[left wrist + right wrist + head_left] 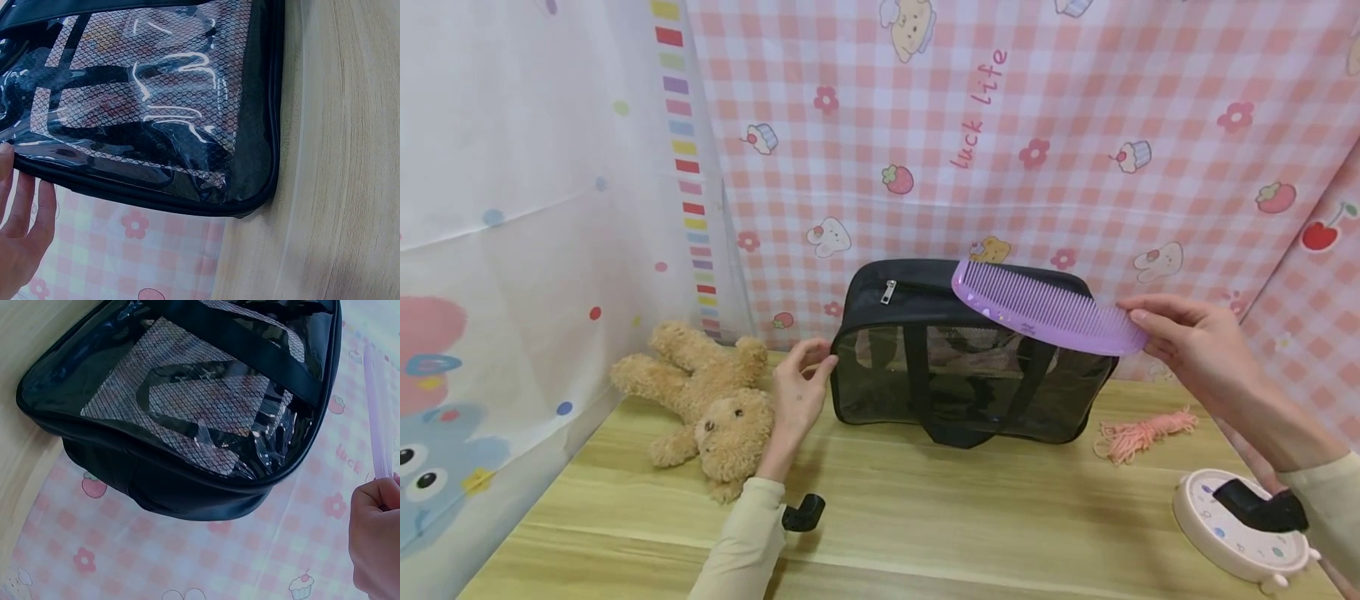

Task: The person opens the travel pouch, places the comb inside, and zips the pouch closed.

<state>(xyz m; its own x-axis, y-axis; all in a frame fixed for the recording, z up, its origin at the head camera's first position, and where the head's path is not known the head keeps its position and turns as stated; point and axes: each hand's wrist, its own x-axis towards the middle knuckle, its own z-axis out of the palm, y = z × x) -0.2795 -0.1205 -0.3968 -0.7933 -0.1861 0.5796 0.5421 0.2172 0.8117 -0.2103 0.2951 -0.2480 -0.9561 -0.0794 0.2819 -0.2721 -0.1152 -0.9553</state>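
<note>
A black bag [872, 392] with a see-through front, mesh inside and a hanging strap handle stands upright on the wooden table. Its silver zipper pull [888, 292] lies at the top left. My left hand [800, 392] grips the bag's left edge, thumb in front and fingers behind, as the left wrist view also shows. My right hand [1210, 350] pinches one end of a purple comb [1037, 323], teeth upward, which overlaps the bag's upper right in the head view. In the right wrist view the comb [377, 412] appears edge-on, beside the bag [200, 500].
A tan teddy bear [700, 392] lies left of my left forearm. To the bag's right is a bundle of pink yarn [1142, 435]. A round pale clock [1232, 533] lies near the right edge, partly under my right forearm. Checked pink cloth [865, 125] hangs behind.
</note>
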